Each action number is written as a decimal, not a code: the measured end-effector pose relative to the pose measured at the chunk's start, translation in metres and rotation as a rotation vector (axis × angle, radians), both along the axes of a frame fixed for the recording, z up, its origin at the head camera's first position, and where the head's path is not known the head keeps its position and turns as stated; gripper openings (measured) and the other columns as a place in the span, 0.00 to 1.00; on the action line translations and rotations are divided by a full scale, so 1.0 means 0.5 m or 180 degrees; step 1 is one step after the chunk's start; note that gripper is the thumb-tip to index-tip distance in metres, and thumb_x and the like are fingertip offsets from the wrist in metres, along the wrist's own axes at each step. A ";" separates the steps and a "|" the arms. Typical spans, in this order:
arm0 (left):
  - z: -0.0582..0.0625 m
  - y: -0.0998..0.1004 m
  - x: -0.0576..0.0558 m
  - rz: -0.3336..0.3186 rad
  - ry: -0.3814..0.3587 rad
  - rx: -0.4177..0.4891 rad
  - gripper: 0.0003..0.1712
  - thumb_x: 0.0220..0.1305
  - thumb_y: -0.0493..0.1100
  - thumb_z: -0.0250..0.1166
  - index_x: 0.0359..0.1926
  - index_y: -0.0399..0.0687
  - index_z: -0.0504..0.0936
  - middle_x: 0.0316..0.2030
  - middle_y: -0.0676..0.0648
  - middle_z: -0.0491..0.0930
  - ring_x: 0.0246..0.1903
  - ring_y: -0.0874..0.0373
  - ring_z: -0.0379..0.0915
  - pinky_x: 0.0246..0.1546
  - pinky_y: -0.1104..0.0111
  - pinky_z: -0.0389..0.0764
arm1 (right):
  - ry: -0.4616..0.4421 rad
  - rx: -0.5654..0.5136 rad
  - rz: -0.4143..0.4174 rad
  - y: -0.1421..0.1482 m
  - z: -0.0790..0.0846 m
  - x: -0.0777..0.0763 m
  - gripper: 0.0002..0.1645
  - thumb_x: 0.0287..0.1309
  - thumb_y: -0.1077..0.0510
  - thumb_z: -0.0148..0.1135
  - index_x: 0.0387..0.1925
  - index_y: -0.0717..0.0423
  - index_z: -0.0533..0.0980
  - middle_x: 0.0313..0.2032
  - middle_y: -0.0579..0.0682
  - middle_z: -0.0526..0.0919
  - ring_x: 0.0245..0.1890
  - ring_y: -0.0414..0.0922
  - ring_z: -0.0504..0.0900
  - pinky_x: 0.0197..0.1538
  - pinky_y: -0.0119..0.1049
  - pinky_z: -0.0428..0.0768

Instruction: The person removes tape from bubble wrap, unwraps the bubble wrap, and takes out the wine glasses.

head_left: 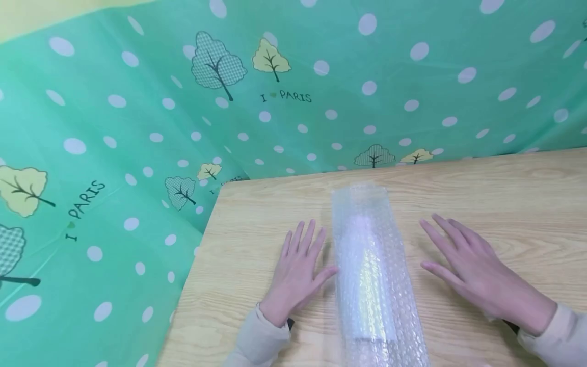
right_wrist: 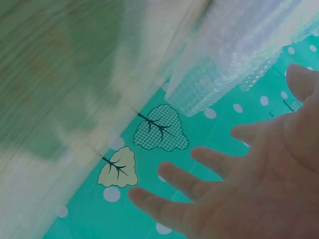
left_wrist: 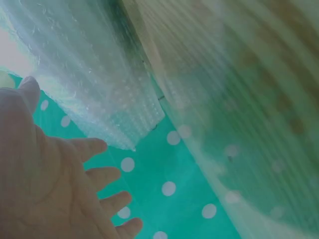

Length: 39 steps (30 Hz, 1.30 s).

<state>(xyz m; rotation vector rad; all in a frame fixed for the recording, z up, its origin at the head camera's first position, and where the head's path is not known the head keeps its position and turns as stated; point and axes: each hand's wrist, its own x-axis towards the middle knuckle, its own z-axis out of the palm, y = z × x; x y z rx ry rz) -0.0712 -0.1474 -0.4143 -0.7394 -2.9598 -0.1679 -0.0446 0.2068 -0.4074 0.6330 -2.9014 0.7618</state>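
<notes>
A bubble-wrap bag (head_left: 403, 311) lies lengthwise on the wooden table, running off the lower edge of the head view. Inside it is a pale, whitish item (head_left: 369, 275) with a yellowish sheen, narrower at its far end; the wrap blurs what it is. My left hand (head_left: 295, 275) is just left of the bag, fingers straight and spread, the thumb tip at or very near the bag's edge. On the other side my right hand (head_left: 477, 275) hovers apart from the bag, fingers extended, holding nothing. Both wrist views show the bubble wrap (left_wrist: 94, 74) beyond spread fingers.
The light wood table (head_left: 257, 204) spreads to both sides of the bag. Along its back and left edges hangs a green cloth (head_left: 293, 137) with white dots, printed trees and lettering. A pale yellow patch (head_left: 59, 12) shows at the top left.
</notes>
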 end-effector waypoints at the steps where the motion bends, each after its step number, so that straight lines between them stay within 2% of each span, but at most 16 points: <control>1: 0.001 0.002 0.000 -0.0013 0.0028 0.0022 0.49 0.69 0.76 0.33 0.78 0.50 0.51 0.79 0.43 0.42 0.78 0.45 0.34 0.77 0.48 0.41 | -0.0009 -0.0056 0.0021 -0.001 0.004 0.000 0.47 0.69 0.47 0.57 0.79 0.40 0.43 0.77 0.60 0.47 0.72 0.68 0.51 0.70 0.73 0.45; 6: 0.010 0.012 -0.002 -0.0029 0.0114 0.0054 0.48 0.70 0.76 0.31 0.78 0.50 0.52 0.79 0.44 0.42 0.78 0.44 0.36 0.77 0.48 0.42 | -0.0253 -0.0286 0.0094 -0.017 0.033 0.001 0.47 0.70 0.46 0.57 0.79 0.37 0.41 0.78 0.56 0.47 0.72 0.65 0.53 0.70 0.71 0.52; 9: 0.018 0.019 -0.004 -0.0032 0.0106 0.0095 0.48 0.70 0.75 0.30 0.78 0.49 0.52 0.79 0.44 0.42 0.78 0.44 0.37 0.77 0.48 0.44 | -0.0468 -0.0290 0.0140 -0.036 0.048 0.001 0.50 0.70 0.42 0.56 0.79 0.37 0.37 0.78 0.57 0.47 0.73 0.65 0.55 0.66 0.70 0.60; 12: 0.026 0.031 -0.009 -0.0058 0.0085 0.0176 0.47 0.71 0.74 0.32 0.78 0.49 0.53 0.79 0.44 0.43 0.77 0.45 0.39 0.77 0.48 0.46 | -0.0545 -0.0234 0.0153 -0.054 0.059 0.002 0.52 0.69 0.38 0.55 0.79 0.38 0.35 0.77 0.58 0.49 0.72 0.63 0.58 0.64 0.69 0.66; 16: 0.036 0.048 -0.016 -0.0106 0.0102 0.0199 0.45 0.71 0.73 0.35 0.77 0.50 0.54 0.78 0.43 0.46 0.77 0.46 0.40 0.77 0.50 0.47 | -0.0376 -0.0144 0.0185 -0.077 0.070 -0.003 0.51 0.68 0.36 0.54 0.79 0.42 0.39 0.74 0.58 0.56 0.70 0.61 0.64 0.62 0.65 0.72; 21: 0.046 0.067 -0.020 -0.0167 0.0136 0.0185 0.44 0.72 0.73 0.35 0.76 0.51 0.57 0.78 0.44 0.46 0.77 0.47 0.41 0.77 0.51 0.48 | -0.0163 -0.0065 0.0359 -0.098 0.085 -0.009 0.49 0.68 0.37 0.55 0.78 0.50 0.46 0.72 0.58 0.60 0.67 0.58 0.69 0.62 0.59 0.75; 28: 0.059 0.091 -0.018 -0.0367 0.0150 0.0285 0.40 0.73 0.71 0.38 0.76 0.56 0.57 0.78 0.47 0.47 0.76 0.47 0.45 0.75 0.50 0.54 | 0.0156 -0.0033 0.0520 -0.116 0.086 -0.022 0.47 0.66 0.38 0.58 0.75 0.58 0.55 0.69 0.57 0.65 0.66 0.57 0.70 0.64 0.57 0.75; 31: 0.064 0.097 -0.012 -0.0461 0.0052 0.0452 0.40 0.72 0.71 0.41 0.76 0.57 0.58 0.78 0.49 0.48 0.76 0.49 0.46 0.73 0.50 0.60 | 0.0221 -0.0041 0.0574 -0.122 0.076 -0.027 0.46 0.65 0.38 0.60 0.73 0.59 0.58 0.67 0.57 0.68 0.65 0.55 0.71 0.63 0.54 0.77; 35: 0.071 0.106 -0.008 -0.0571 -0.0085 0.0752 0.39 0.71 0.71 0.45 0.74 0.56 0.62 0.77 0.49 0.50 0.75 0.52 0.47 0.72 0.52 0.62 | 0.0365 -0.0094 0.0693 -0.129 0.063 -0.033 0.44 0.62 0.42 0.65 0.71 0.60 0.62 0.63 0.55 0.71 0.60 0.50 0.74 0.60 0.49 0.80; 37: 0.075 0.112 -0.008 -0.0600 -0.0078 0.0820 0.37 0.71 0.69 0.48 0.72 0.55 0.64 0.77 0.49 0.52 0.75 0.51 0.49 0.72 0.53 0.62 | 0.0446 -0.0095 0.0746 -0.131 0.057 -0.036 0.44 0.61 0.43 0.66 0.69 0.61 0.64 0.61 0.54 0.73 0.58 0.49 0.75 0.58 0.47 0.81; 39: 0.077 0.118 -0.008 -0.0619 -0.0002 0.0877 0.33 0.72 0.64 0.52 0.70 0.55 0.67 0.75 0.47 0.56 0.73 0.51 0.53 0.70 0.53 0.66 | 0.0514 -0.0094 0.0782 -0.132 0.054 -0.038 0.43 0.60 0.43 0.67 0.68 0.62 0.65 0.60 0.54 0.73 0.57 0.48 0.76 0.57 0.46 0.81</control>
